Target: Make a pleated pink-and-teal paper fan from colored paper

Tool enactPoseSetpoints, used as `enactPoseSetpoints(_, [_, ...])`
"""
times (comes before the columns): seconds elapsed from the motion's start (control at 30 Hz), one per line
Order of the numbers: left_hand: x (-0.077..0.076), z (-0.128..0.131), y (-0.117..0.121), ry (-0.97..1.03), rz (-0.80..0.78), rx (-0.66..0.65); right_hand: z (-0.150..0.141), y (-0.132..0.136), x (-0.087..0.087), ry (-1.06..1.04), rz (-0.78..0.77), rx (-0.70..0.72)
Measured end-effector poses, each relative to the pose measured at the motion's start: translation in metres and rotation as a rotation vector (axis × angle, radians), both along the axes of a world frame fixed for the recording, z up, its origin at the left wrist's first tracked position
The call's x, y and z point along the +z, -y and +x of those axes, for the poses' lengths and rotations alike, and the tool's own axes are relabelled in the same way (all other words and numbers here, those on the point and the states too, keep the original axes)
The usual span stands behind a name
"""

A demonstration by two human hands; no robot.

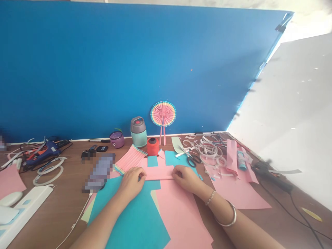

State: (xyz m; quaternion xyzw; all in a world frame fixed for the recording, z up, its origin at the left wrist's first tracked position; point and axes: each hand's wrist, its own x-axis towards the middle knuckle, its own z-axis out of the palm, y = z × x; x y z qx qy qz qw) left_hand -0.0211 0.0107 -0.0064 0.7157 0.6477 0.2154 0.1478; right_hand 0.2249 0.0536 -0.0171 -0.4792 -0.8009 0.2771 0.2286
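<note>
My left hand and my right hand press down on the two ends of a folded edge of a pink paper sheet, fingers curled onto the fold. The pink sheet lies over teal paper on the wooden table. A pleated pink paper piece lies just behind my left hand. My right wrist wears a bracelet and a bangle.
Scissors and white paper strips lie at the right, with a glue stick and more pink paper. A red thread spool, a flask, a purple pot and a paper fan stand against the blue board. A glue gun lies far left.
</note>
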Motion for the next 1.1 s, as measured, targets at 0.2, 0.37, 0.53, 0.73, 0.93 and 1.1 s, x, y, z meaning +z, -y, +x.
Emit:
enactPoseSetpoints(0.2, [0.002, 0.003, -0.001, -0.045, -0.028, 0.007, 0.0, -0.002, 0.004, 0.012, -0.061, -0.013])
enactPoseSetpoints(0.37, [0.003, 0.003, 0.0, -0.054, -0.042, 0.006, -0.001, -0.002, 0.008, 0.033, -0.082, -0.019])
enactPoseSetpoints(0.53, [0.005, 0.004, 0.001, -0.065, -0.048, -0.006, -0.001, -0.004, 0.008, 0.055, -0.094, -0.03])
enactPoseSetpoints(0.73, [-0.002, 0.007, 0.003, -0.198, 0.129, -0.208, -0.003, -0.001, 0.005, 0.12, -0.032, -0.023])
enactPoseSetpoints(0.93, [-0.011, 0.011, 0.007, -0.278, 0.192, -0.348, -0.01, 0.008, 0.006, 0.308, 0.289, 0.029])
enactPoseSetpoints(1.1, [-0.004, 0.015, 0.007, -0.28, 0.173, -0.359, -0.016, 0.012, 0.003, 0.409, 0.544, 0.337])
